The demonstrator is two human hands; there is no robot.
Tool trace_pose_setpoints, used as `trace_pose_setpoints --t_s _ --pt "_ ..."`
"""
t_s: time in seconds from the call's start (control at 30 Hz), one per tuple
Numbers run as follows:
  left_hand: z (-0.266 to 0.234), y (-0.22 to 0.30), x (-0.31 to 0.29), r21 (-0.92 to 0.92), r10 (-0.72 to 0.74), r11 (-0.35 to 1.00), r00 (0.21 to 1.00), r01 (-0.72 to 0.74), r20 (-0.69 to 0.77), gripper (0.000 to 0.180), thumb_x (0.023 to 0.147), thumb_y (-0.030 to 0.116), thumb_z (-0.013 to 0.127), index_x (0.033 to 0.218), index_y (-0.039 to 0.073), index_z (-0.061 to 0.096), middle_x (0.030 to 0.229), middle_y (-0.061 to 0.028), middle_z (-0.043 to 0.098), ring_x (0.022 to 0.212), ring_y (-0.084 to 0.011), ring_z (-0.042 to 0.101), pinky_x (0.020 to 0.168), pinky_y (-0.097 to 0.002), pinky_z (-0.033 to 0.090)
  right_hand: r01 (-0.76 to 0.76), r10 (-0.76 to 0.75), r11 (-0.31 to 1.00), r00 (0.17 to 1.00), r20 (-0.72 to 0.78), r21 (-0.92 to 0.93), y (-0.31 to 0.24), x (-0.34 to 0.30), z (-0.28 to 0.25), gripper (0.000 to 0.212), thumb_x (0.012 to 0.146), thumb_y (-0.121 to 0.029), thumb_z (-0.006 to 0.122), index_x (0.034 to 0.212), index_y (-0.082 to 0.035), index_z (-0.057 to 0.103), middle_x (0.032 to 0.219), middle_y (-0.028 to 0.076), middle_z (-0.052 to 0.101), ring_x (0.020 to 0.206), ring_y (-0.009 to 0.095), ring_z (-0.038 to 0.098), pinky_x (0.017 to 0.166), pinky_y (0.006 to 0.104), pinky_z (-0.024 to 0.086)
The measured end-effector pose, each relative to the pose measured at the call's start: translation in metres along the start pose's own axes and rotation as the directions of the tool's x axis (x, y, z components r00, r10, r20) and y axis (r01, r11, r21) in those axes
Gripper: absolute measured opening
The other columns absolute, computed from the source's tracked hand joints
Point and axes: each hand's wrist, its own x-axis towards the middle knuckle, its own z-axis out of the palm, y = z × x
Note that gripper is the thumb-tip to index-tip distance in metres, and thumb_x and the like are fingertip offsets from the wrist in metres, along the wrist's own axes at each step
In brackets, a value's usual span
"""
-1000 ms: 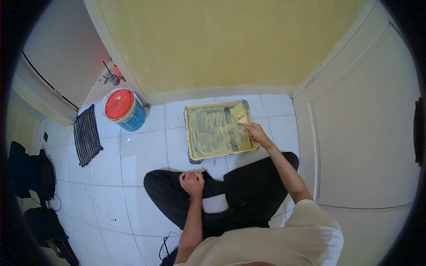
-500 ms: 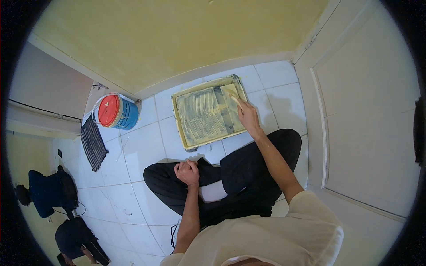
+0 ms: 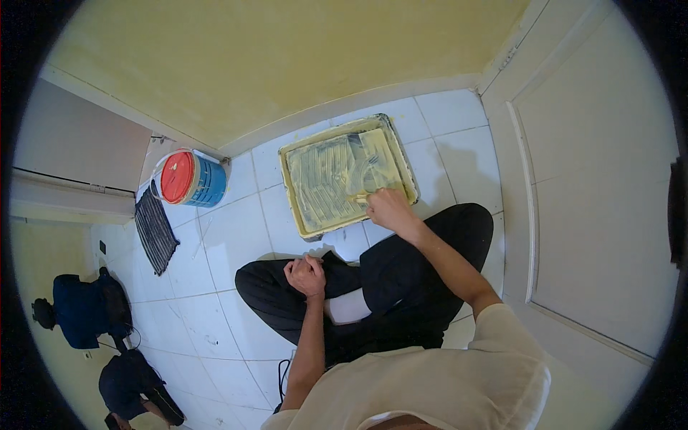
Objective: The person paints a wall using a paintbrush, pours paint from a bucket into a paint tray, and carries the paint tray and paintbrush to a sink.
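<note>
My right hand [image 3: 390,209] is closed around the handle of a paintbrush [image 3: 362,196] over the near right part of a paint tray [image 3: 312,233]. The brush's bristle end touches or lies just above the tray's ribbed, yellow-smeared surface; my fingers partly cover the handle. Yellow paint coats most of the tray, thicker toward its right end, with dark streaks showing through. My left hand [image 3: 306,276] rests on my crossed legs with its fingers curled in, and nothing shows in it.
Left of the tray stands a blue paint bucket [image 3: 208,180] with a red lid, by a dark striped mat [image 3: 155,233]. A yellow wall [image 3: 287,57] rises behind, and a pale door [image 3: 602,186] at right. Two people in dark clothes [image 3: 82,308] are at the lower left.
My right hand has moved with the brush from the tray's far right part toward its near edge, leaving curved streaks in the paint. My left hand stays on my legs.
</note>
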Motion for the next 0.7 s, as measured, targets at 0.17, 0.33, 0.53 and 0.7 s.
trace_pose_setpoints --t_s 0.17,0.33,0.53,0.7 --pt "0.000 -0.002 0.001 0.007 0.032 0.999 0.999 -0.032 -0.009 0.035 0.089 0.011 0.050 0.059 0.008 0.067 0.058 -0.0044 0.063 0.061 -0.0235 0.057 0.078 -0.0376 0.041 -0.064 0.095 0.986 0.975 0.201 -0.156 0.020 0.016 -0.057 0.011 0.073 -0.011 0.064 0.079 -0.003 0.070 0.081 0.018 0.069 0.078 0.033 0.069 0.068 0.0442 0.054" --pt "0.004 -0.007 -0.002 -0.004 0.032 0.999 0.999 -0.032 -0.024 0.034 0.088 0.011 0.050 0.059 0.007 0.067 0.058 -0.0049 0.062 0.061 -0.0237 0.057 0.078 -0.0380 0.041 -0.100 0.168 0.947 0.964 0.207 -0.305 0.066 0.080 -0.038 0.015 0.063 -0.006 0.074 0.076 -0.002 0.069 0.078 0.018 0.069 0.079 0.031 0.070 0.070 0.0448 0.054" --pt "0.003 -0.009 -0.001 -0.013 0.020 1.000 1.000 -0.020 -0.016 0.036 0.088 0.010 0.050 0.056 0.007 0.066 0.058 -0.0052 0.063 0.060 -0.0224 0.056 0.077 -0.0375 0.041 -0.105 0.117 0.944 0.993 0.020 -0.311 0.073 0.121 -0.055 0.013 0.076 -0.010 0.061 0.081 -0.002 0.070 0.084 0.019 0.069 0.083 0.034 0.069 0.071 0.0442 0.054" --pt "0.000 -0.010 0.000 -0.021 0.001 1.000 1.000 -0.002 -0.028 0.036 0.088 0.010 0.050 0.056 0.007 0.066 0.058 -0.0054 0.063 0.060 -0.0228 0.057 0.077 -0.0374 0.041 -0.164 0.111 0.963 0.965 -0.239 -0.214 0.074 0.126 -0.034 0.009 0.072 -0.004 0.059 0.075 -0.001 0.067 0.081 0.022 0.068 0.079 0.037 0.068 0.066 0.0459 0.055"
